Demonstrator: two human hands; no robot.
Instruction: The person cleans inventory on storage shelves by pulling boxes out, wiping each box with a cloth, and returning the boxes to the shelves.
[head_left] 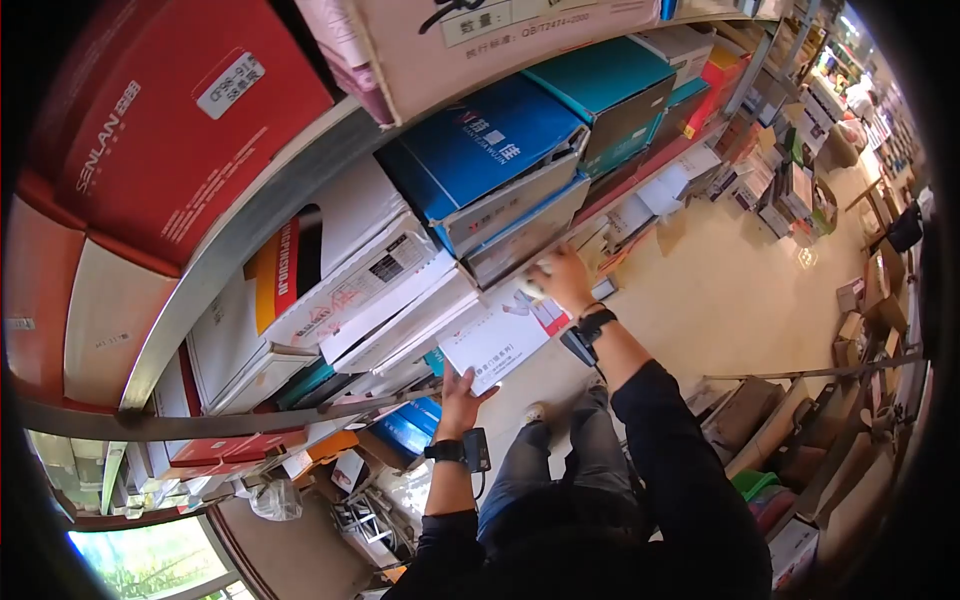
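Observation:
A white cardboard box (pixel 497 347) with dark print and a red patch at one end juts out from the shelf in front of me. My left hand (pixel 460 402) grips its near corner, thumb against the printed face. At the box's far end, my right hand (pixel 562 278) has its fingers curled around something small and pale that I cannot make out. Just above the box, a blue box (pixel 482 145) rests on other cartons. Both wrists wear dark straps with a small device attached.
Stacked cartons fill the metal shelf, including a large red box (pixel 170 120), a teal box (pixel 600 75) and a white box with an orange band (pixel 345 290). Cartons (pixel 790 190) stand on the floor at the right. Flattened cardboard (pixel 755 425) lies on my right.

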